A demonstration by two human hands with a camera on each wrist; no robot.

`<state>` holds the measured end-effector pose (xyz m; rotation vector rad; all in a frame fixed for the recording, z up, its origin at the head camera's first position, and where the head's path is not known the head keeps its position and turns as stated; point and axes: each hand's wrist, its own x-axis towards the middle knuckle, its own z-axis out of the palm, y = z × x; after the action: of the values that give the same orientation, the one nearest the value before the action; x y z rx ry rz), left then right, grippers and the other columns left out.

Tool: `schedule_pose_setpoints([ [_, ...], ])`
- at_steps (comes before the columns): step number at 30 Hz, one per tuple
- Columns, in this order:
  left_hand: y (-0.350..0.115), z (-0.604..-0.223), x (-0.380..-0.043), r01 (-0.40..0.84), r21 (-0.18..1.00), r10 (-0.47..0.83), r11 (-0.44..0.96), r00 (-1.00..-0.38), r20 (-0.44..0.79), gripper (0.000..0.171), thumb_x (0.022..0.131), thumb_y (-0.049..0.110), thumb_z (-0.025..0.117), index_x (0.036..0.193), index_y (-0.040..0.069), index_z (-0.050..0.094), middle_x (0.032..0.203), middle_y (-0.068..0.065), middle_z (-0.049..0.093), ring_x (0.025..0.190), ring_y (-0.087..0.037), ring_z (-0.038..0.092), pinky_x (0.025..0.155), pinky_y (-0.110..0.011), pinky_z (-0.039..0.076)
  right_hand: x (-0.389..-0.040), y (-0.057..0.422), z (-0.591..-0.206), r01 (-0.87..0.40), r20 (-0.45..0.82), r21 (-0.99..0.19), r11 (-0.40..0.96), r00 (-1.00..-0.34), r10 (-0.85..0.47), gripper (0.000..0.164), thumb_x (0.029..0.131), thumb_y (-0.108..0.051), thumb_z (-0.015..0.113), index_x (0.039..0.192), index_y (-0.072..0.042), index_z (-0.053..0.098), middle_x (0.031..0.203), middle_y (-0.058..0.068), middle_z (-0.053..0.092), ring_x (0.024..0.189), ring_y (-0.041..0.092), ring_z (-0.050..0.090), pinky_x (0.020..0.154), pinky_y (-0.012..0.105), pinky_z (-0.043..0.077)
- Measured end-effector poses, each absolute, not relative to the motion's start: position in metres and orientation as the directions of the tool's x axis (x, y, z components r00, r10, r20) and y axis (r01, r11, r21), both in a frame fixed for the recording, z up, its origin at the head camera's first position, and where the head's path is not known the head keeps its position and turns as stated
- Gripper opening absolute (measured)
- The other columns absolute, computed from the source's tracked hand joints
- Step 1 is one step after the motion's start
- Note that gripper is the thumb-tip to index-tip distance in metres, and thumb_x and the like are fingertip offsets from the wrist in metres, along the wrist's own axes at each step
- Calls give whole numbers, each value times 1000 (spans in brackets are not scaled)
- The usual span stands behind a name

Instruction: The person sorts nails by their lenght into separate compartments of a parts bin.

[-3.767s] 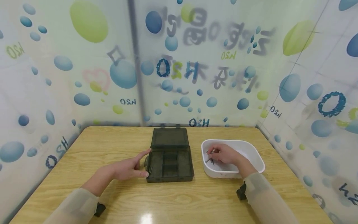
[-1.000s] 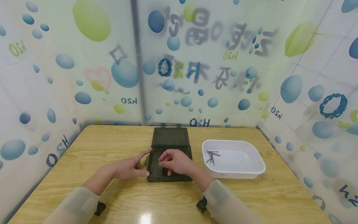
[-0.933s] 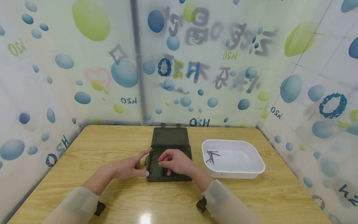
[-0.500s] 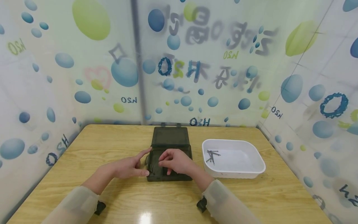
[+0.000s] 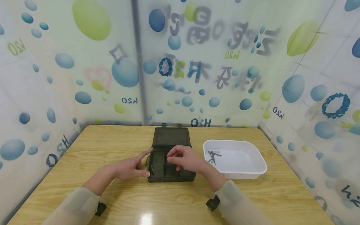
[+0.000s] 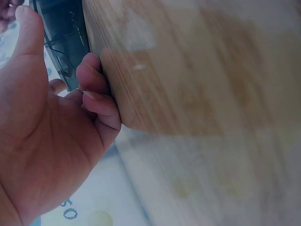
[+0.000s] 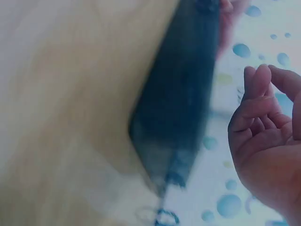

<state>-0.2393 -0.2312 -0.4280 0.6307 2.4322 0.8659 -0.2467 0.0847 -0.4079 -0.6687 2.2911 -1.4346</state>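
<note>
A dark translucent plastic compartment box stands on the table with its lid folded back. My left hand is at the box's left side, its extended index finger and thumb touching the edge. In the left wrist view the other fingers are bent near the tabletop. Several thin dark metal pieces, like nails or screws, lie in the box's left compartment. My right hand hovers over the right part of the box, fingers loosely curled. Thumb and fingertips come close together, with nothing visible between them.
To the right of the box stands a white plastic basin, with several thin grey nails or screws at its left end. The wooden table ends at a patterned curtain behind and at the sides.
My right hand has come from the basin to the box's left compartment, let go of a thin metal piece there, and now shifts right. Left hand stays put.
</note>
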Motion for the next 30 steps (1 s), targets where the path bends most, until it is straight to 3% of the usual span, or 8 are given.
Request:
schedule_pose_setpoints([
  [3,-231,-428,-239,255,673,559,694,-780,-281,105,106,50,73,179,23,2,79,-1,56,71,-16,48,67,-31,39,-248,107,-394,-180,-65,-909,375,-829,-556,22,108,-30,73,119,-11,75,112,24,72,74,27,70,66,41,56],
  [5,-231,-427,-238,252,672,557,696,-781,-283,105,106,50,73,179,24,2,80,-1,56,71,-16,47,67,-31,39,-250,124,-388,-176,-67,-903,391,-843,-534,23,108,-30,74,120,-11,75,108,21,73,78,38,70,65,37,53],
  [10,-232,-427,-238,251,676,559,693,-779,-284,105,106,49,73,179,24,2,81,-2,56,72,-16,47,67,-31,38,-256,166,-381,-165,-67,-884,437,-882,-467,22,108,-30,73,120,-11,75,101,7,75,86,50,67,63,34,51],
  [15,-232,-427,-237,256,683,567,684,-775,-278,105,106,48,73,179,23,2,80,-2,56,71,-16,47,67,-31,39,-262,203,-383,-128,-99,-876,466,-896,-434,25,111,-31,69,122,-8,72,111,16,76,81,29,67,69,36,54],
  [18,-231,-426,-237,251,681,562,687,-778,-281,105,106,48,73,179,23,2,81,-2,56,71,-16,47,67,-31,38,-267,220,-389,-114,-124,-860,498,-898,-422,28,110,-31,70,124,-8,71,116,22,74,85,26,66,72,37,55],
  [25,-230,-426,-237,250,675,557,694,-781,-284,104,106,48,73,179,23,4,82,-3,57,72,-16,48,67,-31,39,-281,242,-404,-72,-204,-813,578,-894,-398,30,106,-31,74,127,-9,74,110,15,74,87,25,66,77,37,55],
  [30,-230,-426,-236,250,674,555,695,-783,-282,104,106,48,74,179,22,4,82,-3,57,73,-17,48,67,-31,38,-289,246,-414,-58,-246,-791,609,-881,-404,23,105,-28,76,122,-13,77,99,9,71,87,24,63,78,36,53],
])
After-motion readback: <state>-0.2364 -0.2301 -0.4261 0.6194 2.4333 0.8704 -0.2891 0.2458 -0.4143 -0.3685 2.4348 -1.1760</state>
